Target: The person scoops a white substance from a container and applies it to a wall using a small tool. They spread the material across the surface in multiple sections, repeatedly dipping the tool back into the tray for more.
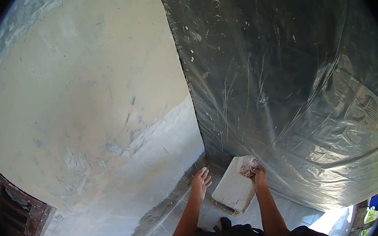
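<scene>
My left hand (201, 181) reaches down toward the base of the plastered wall (84, 104), fingers spread and holding nothing, just left of a square tray of pale putty (234, 187) on the floor. My right hand (258, 175) is closed on a small stained tool or rag (248, 165) at the tray's far right corner; what it is stays unclear.
Clear plastic sheeting (293, 77) covers the dark surface on the right, down to the floor. The wall's lower band (156, 152) is grey. A rusty metal grille (12, 201) sits at the far left. The tiled floor (179, 217) carries plaster smears along the wall's foot.
</scene>
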